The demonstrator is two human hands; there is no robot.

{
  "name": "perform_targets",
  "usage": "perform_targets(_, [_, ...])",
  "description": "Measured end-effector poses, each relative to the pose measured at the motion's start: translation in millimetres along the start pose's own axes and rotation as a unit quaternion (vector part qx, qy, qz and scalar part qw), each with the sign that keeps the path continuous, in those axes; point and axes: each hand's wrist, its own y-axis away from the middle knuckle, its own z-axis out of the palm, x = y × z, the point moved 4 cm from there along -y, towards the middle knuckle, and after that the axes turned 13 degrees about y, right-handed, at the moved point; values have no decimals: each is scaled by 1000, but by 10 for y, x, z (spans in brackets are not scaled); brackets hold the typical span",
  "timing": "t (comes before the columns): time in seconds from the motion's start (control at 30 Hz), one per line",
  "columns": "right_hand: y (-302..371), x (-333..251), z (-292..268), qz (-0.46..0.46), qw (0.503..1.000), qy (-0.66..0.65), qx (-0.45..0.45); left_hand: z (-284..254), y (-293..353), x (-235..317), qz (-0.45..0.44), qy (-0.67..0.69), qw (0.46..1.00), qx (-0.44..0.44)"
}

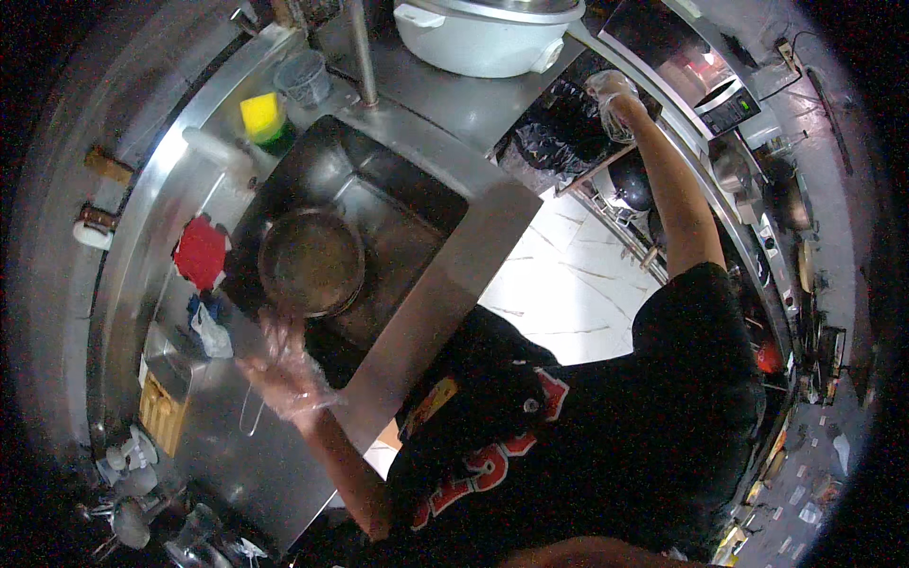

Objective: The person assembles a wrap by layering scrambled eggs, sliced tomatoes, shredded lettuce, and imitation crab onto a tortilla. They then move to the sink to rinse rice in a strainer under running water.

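Observation:
My left hand [289,374], in a clear plastic glove, is over the near-left edge of the steel sink [431,204]. Its fingers look stretched and apart, a little smeared, close to the rim of a round dark pan [312,263] lying in the basin. A thin wire loop [250,414] shows beside that hand on the counter. Far to the right, my right hand [614,93], also gloved, reaches above a black plastic bag [559,133]. Its fingers are curled; whatever they hold, if anything, is hidden.
Behind the sink stand a yellow sponge [261,117], a clear plastic tub [302,78] and a large white cooker [488,38]. A red cloth [201,252] and a small white bag [210,329] lie on the left ledge. A microwave [682,62] sits at far right.

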Motion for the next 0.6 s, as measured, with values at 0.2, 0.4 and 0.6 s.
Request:
perform_targets(0.2, [-432,-596,287,256,932,258,-9,311,370,184,128,-77,983,110])
perform_targets(0.4, [-535,-883,-131,224,924,304,64,487,437,10,171,-134,958,185])
perform_targets(0.6, [-161,-1221,-12,141,975,82,153,282,43,-124,117,-177,968,131])
